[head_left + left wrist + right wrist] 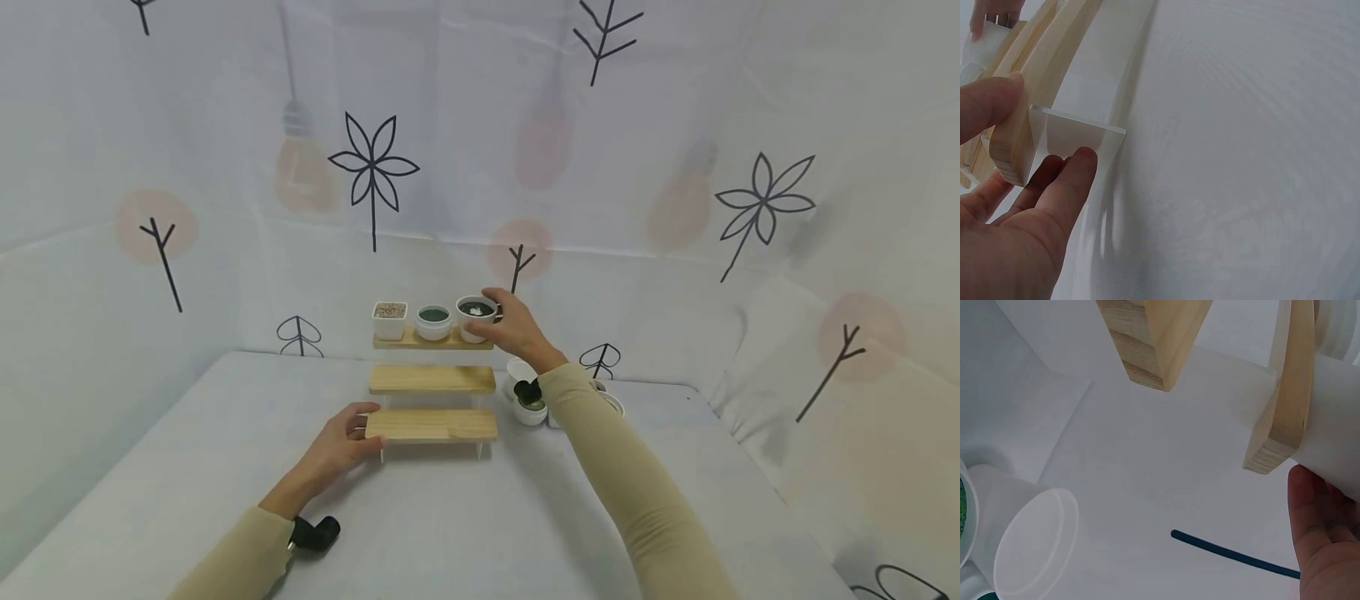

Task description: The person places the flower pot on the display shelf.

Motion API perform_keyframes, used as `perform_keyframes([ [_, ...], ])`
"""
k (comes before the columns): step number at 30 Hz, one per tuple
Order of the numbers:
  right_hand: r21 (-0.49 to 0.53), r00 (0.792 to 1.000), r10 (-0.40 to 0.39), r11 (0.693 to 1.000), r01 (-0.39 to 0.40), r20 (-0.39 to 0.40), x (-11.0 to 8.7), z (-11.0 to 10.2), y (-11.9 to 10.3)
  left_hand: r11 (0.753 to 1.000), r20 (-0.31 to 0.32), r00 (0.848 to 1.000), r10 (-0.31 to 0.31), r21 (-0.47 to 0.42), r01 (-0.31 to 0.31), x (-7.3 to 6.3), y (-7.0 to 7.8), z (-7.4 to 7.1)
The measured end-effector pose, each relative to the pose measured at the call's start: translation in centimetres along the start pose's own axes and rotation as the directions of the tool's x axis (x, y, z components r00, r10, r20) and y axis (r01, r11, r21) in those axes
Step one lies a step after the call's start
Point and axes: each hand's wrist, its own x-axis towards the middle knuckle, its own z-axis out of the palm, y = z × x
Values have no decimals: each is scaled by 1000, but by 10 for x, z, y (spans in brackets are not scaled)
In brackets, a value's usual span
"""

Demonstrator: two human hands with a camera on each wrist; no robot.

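Well, the right hand [517,329] grips a round white pot [474,312] at the top board's [412,341] right end — the left hand [330,454] pinches the lowest board [431,426] by its left end.

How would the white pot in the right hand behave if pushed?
The white pot seems stiff, its rim evenly round. Its smooth wall might slip. It could tip off the narrow top shelf, standing near its end.
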Motion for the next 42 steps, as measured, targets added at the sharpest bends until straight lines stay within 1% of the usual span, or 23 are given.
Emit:
perform_keyframes([
  [10,-2,1000,20,1000,-20,4,-1,2,0,1000,-7,1000,-3,5,3,2,-4,1],
  [16,3,1000,9,1000,-9,15,-2,-2,-1,1000,-2,1000,-10,-9,9,2,-3,2],
  [24,42,1000,0,999,-1,3,-10,-9,10,1000,9,1000,1,-10,-1,2,-1,2],
  [28,55,1000,12,998,-12,-1,-20,-15,17,1000,8,1000,2,-2,-2,1,-1,2],
  [34,67,1000,23,997,-23,-2,-40,-25,29,1000,-2,1000,-10,-8,10,2,-1,4],
  [38,38,1000,28,999,-28,-4,-54,-33,34,1000,-2,1000,-7,2,7,2,-1,3],
  [42,6,998,57,998,-57,-11,-69,-37,38,1000,-6,1000,-7,18,7,2,-1,3],
])
